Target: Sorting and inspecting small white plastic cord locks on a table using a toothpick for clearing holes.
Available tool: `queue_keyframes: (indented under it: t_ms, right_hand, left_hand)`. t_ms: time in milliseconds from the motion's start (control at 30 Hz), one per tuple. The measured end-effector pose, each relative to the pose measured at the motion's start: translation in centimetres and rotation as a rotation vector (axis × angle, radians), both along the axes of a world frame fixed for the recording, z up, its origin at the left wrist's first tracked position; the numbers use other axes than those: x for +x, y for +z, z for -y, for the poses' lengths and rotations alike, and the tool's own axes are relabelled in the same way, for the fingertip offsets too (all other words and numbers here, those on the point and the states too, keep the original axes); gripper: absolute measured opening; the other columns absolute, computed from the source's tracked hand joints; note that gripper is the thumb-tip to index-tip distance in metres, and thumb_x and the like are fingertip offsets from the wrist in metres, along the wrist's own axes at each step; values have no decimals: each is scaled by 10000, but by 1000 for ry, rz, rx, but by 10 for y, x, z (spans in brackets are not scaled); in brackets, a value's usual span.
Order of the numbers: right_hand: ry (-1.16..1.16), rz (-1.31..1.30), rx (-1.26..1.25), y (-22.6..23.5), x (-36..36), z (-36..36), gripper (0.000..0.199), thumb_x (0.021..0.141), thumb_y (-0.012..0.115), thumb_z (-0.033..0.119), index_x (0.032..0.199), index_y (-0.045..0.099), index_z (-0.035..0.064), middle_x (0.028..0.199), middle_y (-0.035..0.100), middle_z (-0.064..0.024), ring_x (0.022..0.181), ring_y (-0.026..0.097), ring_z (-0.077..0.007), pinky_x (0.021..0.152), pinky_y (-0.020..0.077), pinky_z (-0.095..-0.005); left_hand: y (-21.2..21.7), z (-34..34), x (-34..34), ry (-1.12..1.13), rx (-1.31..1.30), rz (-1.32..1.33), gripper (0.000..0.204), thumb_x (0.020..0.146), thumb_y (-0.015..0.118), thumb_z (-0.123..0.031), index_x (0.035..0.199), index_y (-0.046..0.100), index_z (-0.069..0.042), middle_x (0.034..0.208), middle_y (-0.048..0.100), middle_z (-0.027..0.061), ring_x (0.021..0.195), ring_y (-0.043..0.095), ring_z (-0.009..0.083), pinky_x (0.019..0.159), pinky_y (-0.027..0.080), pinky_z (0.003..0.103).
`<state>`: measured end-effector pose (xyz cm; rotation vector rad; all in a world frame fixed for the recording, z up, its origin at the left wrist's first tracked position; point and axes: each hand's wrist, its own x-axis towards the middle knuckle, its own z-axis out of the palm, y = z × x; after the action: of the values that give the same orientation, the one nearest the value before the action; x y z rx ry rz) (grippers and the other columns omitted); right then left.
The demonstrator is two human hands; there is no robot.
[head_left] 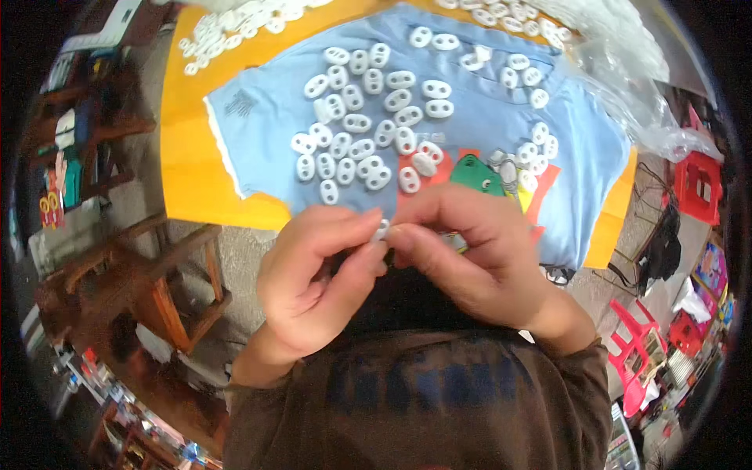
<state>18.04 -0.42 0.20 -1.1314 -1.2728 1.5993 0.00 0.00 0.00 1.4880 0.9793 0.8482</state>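
Near blue shirt [479,117]: left grip [317,274], right grip [478,254], nearly closed, pinch small white piece [381,229].

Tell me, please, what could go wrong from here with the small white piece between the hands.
The small white piece, held where the left hand and right hand meet, could slip from their grip. The loose white pieces on the blue shirt might scatter if the cloth is tugged.

The shirt [274,102] is matt cloth. Smooth plastic pieces [356,123] lie on it; glossy, crinkled clear film [630,98] overlaps its upper right.
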Motion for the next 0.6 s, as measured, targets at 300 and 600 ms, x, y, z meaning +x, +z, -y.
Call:
queue_keyframes:
  t_ms: [300, 600]
  right_hand:
    - [-75, -100, -64, -12, 4, 16, 90, 851, 541, 79, 861, 578, -2, 704, 574, -11, 638, 522, -49, 548, 410, -190]
    - [-94, -199, -146, -13, 18, 19, 113, 864, 533, 105, 887, 573, 2, 720, 577, -1, 652, 520, -38, 547, 405, -181]
  left_hand:
    - [3, 5, 2, -41, 308, -333, 283, 678, 607, 110, 949, 589, 29, 892, 592, 150, 744, 582, 227, 660, 465, 283]
    - [-4, -3, 22, -50, 531, -337, 249, 675, 619, 93, 907, 605, 4, 832, 550, 104, 655, 527, 188, 582, 435, 265]
